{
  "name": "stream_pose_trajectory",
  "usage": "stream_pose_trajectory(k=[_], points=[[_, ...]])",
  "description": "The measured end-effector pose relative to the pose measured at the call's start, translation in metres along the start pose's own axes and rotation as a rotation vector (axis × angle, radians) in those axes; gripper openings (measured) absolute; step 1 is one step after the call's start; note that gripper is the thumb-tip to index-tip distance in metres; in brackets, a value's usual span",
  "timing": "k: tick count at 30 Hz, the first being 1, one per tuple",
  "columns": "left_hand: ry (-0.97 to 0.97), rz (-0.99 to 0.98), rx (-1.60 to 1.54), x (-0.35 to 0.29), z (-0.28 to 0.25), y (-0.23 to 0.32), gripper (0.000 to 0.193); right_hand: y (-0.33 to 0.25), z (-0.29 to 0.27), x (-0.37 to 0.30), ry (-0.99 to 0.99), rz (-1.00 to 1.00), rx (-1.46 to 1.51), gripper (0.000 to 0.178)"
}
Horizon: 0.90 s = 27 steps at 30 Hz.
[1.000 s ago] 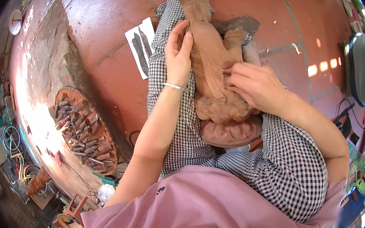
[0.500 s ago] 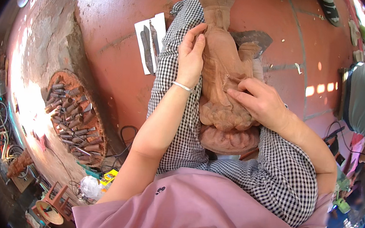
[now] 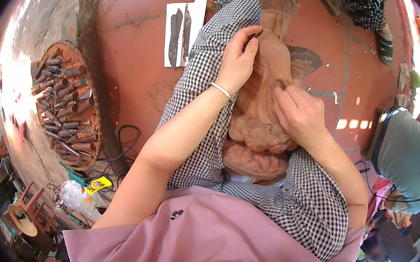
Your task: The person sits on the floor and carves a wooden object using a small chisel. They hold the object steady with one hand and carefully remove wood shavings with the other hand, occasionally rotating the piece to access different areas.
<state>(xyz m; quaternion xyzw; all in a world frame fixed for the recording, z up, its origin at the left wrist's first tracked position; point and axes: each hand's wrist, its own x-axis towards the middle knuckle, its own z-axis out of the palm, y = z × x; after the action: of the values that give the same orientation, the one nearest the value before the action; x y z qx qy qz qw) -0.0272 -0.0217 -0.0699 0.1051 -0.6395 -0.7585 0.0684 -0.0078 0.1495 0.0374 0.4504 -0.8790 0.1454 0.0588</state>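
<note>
A brown carved wooden figure (image 3: 263,98) with draped folds and a lumpy, petal-like base lies lengthwise between my legs. My left hand (image 3: 238,57) rests along its upper left side, fingers curled around the edge with the thumb against the wood. Lower down on the right, my right hand (image 3: 301,112) presses onto the folds, its fingers bent and pinched together. Whatever those fingertips may hold is hidden, and they are slightly smeared by motion.
On the left, a round basket (image 3: 98,134) holds several wooden-handled chisels (image 3: 64,100). Two dark flat strips (image 3: 174,35) lie on white paper (image 3: 197,14) on the tiled floor. A dark flat piece (image 3: 307,59) sticks out beside the figure. Another person (image 3: 407,152) bends at right.
My right hand has shifted slightly up the figure's folds, and its fingers have curled in more. My left hand keeps its place on the figure. The whole view has shifted a little.
</note>
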Motion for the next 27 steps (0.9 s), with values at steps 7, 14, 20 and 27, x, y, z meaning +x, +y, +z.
stream_pose_trajectory(k=[7, 14, 20, 27], points=[[-0.013, -0.019, -0.044, 0.001, 0.0, 0.002, 0.031, 0.001, 0.003, 0.016, -0.01, 0.035, -0.044, 0.012], [-0.009, -0.019, 0.011, 0.001, 0.004, 0.0, 0.031, 0.002, 0.005, 0.019, -0.005, -0.026, -0.047, 0.01], [-0.038, -0.047, -0.022, 0.001, -0.001, 0.001, 0.031, -0.003, 0.006, 0.017, -0.022, 0.011, -0.053, 0.013], [-0.041, -0.075, -0.001, 0.0, 0.001, 0.005, 0.032, -0.003, 0.01, 0.013, 0.013, -0.03, -0.072, 0.01]])
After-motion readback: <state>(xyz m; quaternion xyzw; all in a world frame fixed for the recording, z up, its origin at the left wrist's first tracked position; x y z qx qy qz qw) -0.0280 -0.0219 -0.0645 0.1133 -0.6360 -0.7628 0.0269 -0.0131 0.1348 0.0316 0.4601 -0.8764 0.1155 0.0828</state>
